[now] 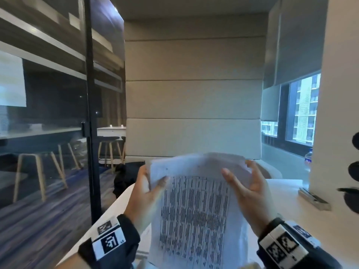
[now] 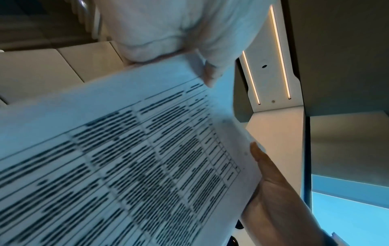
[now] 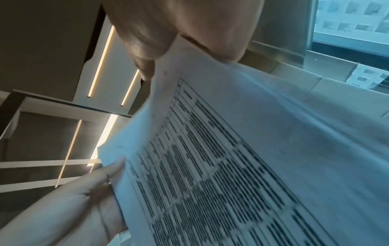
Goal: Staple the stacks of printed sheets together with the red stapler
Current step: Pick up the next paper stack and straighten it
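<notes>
we held the stack of white printed sheets covered in black table rows point(image 1: 194, 210) upright above the white desk point(image 1: 281, 193), our left hand point(image 1: 144, 193) curled on its left edge with the thumb on the front, our right hand point(image 1: 250, 187) gripping the top right corner. the upper pages looked fanned and uneven, so stapling now could miss a sheet. the red stapler showed in no view. only the head view showed the desk; the wrist views showed ceiling lights.

Metal tray point(image 1: 314, 199) — right, beside wall point(image 1: 334, 94)
</notes>
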A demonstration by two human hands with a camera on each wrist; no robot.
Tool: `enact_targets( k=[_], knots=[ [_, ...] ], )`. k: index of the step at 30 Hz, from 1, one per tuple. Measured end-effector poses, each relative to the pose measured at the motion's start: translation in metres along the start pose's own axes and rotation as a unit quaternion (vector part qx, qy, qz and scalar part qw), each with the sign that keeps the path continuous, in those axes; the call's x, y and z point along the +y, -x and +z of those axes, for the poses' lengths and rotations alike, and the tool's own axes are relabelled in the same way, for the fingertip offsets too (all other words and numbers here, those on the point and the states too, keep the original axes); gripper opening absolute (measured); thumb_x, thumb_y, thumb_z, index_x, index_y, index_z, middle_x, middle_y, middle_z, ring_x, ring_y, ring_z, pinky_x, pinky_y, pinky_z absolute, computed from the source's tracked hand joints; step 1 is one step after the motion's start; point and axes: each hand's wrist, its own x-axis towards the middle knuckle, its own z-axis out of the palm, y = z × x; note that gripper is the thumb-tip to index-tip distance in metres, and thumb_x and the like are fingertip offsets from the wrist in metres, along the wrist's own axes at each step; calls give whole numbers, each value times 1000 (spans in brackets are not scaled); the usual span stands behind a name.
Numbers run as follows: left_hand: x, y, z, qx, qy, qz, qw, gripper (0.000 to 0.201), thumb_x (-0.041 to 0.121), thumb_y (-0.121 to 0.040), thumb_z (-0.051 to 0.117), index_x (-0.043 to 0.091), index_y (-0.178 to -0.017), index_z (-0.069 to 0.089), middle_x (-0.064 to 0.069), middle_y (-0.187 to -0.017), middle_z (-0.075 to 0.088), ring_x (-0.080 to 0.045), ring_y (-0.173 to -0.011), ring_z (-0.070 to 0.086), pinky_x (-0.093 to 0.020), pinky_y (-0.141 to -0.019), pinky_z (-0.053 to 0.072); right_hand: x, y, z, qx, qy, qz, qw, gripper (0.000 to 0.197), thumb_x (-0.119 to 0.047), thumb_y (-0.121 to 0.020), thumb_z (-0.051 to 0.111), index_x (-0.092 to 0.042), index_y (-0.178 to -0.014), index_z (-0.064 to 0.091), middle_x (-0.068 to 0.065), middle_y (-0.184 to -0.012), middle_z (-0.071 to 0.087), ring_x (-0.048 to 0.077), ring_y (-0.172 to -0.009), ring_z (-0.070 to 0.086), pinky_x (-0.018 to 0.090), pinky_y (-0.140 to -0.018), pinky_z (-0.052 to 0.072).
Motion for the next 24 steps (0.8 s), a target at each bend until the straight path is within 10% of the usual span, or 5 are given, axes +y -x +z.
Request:
enact_targets(
  k=[5,9,13,17,24],
  knots=[
    [-2,-10,12,96,-86,50,990,23,5,-91,58,24,-102,61,6,-101,69,-3,-96,63,-19,-85,47,-10,-7,9,22,11,-63,998,12,-7,-84,71,-14,-75,65,-24,-63,62,-9,-61,55,3,-60,40],
    [-9,-24,16,179,-115,25,977,16,10,-88,61,9,-104,61,-9,-98,68,-27,-96,63,-44,-90,49,-16,-9,8,-28,1,-25,999,19,-8,-75,79,-17,-82,63,-17,-71,69,-8,-70,62,8,-71,47],
    [0,-34,10,210,-76,35,974,25,15,-90,59,12,-115,56,2,-112,64,-15,-103,61,-31,-96,46,-5,-8,-4,-90,19,97,991,17,-6,-72,81,-13,-83,71,-6,-75,75,11,-69,70,28,-69,58],
    [17,-30,7,161,-25,46,986,22,22,-90,62,14,-108,52,7,-90,64,2,-76,61,-21,-75,51,4,0,-6,-5,69,79,995,31,-18,-80,77,-11,-58,57,-14,-44,45,4,-41,35,16,-43,31],
    [1,1,9,9,30,-31,999,39,31,-84,57,16,-119,51,13,-109,66,4,-100,62,-13,-87,48,-7,-5,3,50,-23,45,997,25,-21,-85,71,4,-82,65,6,-71,57,12,-66,48,27,-60,39]
  ],
)
